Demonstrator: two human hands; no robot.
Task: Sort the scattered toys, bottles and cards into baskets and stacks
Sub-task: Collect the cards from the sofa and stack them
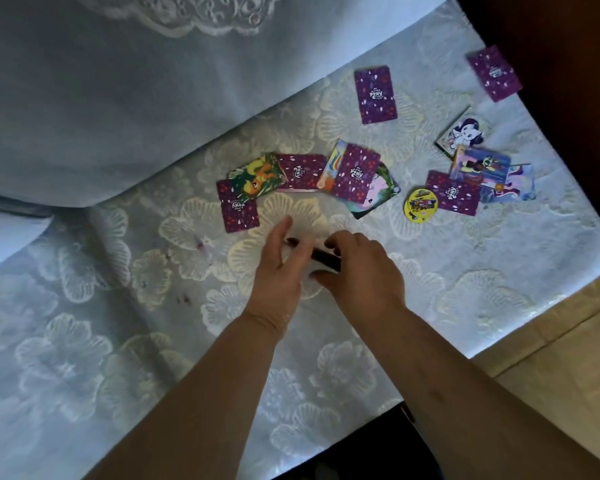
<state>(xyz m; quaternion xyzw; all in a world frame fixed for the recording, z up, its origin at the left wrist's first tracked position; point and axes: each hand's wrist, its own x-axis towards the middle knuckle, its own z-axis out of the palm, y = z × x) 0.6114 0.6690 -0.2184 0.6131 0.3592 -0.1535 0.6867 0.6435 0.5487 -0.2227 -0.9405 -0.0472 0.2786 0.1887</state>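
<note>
A: Underneath?
B: Pale floral cloth (118, 341), filling the view
A: Hands?
B: Right hand (361, 268) curled round card stack (323, 259), centre; left hand (278, 268) touching it, grip impossible to tell
A: Beyond?
B: Scattered cards (374, 95), then one yellow disc (420, 205)

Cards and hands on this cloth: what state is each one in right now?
Card stack: held between both hands.
Left hand: touches the stack.
Right hand: grips the stack.
Lone purple card: face down.
Corner purple card: face down, at cloth's edge.
Orange pony card: face up.
Yellow disc: face up.
White pony card: face up.
</note>
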